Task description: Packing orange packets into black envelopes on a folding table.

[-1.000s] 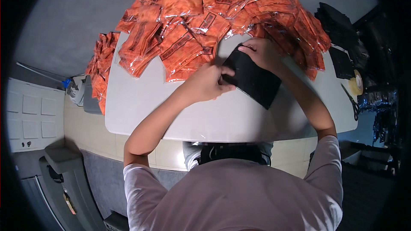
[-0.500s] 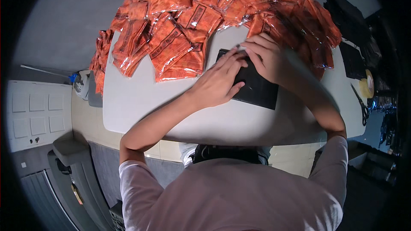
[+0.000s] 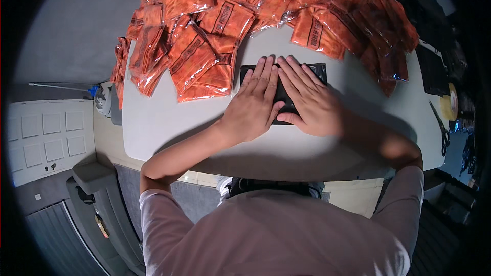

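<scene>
A flat black rectangular packet (image 3: 286, 103) lies on the white table (image 3: 169, 122) in front of me. My left hand (image 3: 253, 102) rests flat across its left part, fingers stretched out and pointing away from me. Flat on its right part lies my right hand (image 3: 312, 99), fingers also extended. The two hands slant toward each other, thumbs close together over the packet's near edge. Much of the packet is hidden under my palms. Just beyond it lies an orange package in clear plastic (image 3: 318, 36).
A large heap of orange plastic-wrapped packages (image 3: 220, 20) covers the table's far side. At the right edge are scissors (image 3: 443, 130), a roll of yellowish tape (image 3: 449, 103) and black flat bags (image 3: 432, 69). A grey sofa (image 3: 105, 194) and white door (image 3: 48, 138) stand at left.
My hands have gone from fingers gathered at the packet's far edge to lying flat on it. The packet has turned squarer to me and shifted slightly left.
</scene>
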`<state>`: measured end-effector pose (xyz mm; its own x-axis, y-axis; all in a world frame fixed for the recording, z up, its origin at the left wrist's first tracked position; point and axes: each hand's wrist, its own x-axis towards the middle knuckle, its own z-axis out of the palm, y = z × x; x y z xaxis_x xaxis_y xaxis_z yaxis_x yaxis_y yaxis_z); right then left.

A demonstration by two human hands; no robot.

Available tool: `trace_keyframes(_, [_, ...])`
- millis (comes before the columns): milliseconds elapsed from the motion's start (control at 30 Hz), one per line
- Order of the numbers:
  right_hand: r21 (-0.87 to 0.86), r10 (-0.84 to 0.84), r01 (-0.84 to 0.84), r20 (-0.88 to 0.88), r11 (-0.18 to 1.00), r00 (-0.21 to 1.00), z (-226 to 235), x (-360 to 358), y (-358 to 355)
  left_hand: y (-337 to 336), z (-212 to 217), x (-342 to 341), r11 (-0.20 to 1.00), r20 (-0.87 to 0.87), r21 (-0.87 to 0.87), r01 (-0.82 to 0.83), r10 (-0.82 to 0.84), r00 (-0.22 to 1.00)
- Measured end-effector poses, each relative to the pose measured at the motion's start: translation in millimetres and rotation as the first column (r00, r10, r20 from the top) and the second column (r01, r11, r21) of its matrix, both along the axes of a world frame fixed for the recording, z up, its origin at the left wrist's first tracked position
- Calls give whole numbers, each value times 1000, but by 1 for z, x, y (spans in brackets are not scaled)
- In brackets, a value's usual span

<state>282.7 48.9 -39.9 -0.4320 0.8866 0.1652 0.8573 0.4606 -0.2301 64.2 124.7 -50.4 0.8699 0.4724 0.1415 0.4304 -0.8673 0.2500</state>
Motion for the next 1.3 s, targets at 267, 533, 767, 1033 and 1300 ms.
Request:
trace_keyframes(267, [-9, 4, -4, -59, 1000, 998, -5, 1, 4, 0, 4, 0, 998, -25, -55, 4, -6, 1000])
trace_keyframes(533, [29, -98, 101, -101, 994, 990, -2, 7, 5, -2, 6, 0, 999, -65, -5, -36, 36, 997])
trace_keyframes(767, [38, -103, 104, -27, 994, 994, 2, 2, 5, -3, 3, -4, 996, -29, 30, -83, 84, 996])
trace_keyframes(1033, [26, -120, 120, -15, 992, 993, 0, 3, 4, -6, 3, -1, 991, -98, 45, -123, 127, 987])
trace_keyframes(1300, [-44, -130, 131, 23, 990, 991, 6, 1, 3, -6, 4, -5, 988, -73, 49, -150, 153, 985])
